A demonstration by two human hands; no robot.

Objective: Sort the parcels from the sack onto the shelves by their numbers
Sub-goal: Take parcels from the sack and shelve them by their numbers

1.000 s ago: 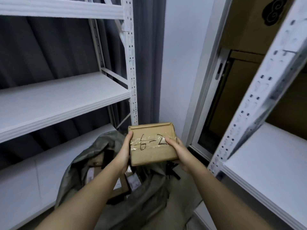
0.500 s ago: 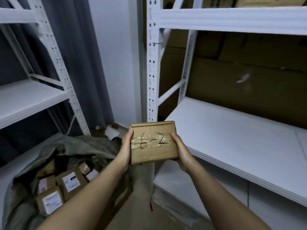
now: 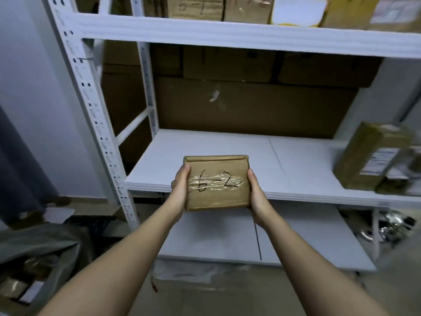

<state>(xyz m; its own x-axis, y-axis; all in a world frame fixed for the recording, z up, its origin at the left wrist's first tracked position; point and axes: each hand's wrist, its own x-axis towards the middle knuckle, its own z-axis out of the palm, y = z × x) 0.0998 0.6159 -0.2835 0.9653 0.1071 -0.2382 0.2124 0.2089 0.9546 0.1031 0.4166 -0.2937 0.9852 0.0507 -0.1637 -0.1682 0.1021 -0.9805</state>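
Right, my left hand (image 3: 181, 190) and right hand (image 3: 256, 192) clasp the parcel (image 3: 216, 182) by its two short sides, thumbs over the top, with "6-2" inked across the tape facing me. I hold it in the air in front of the middle shelf (image 3: 227, 147), level with its front edge and not resting on anything. A box (image 3: 369, 156) stands at that shelf's right end; the sack (image 3: 38, 252) lies low to my left. I judge I'm carrying it to its slot: next I must match the number, then set it down flat.
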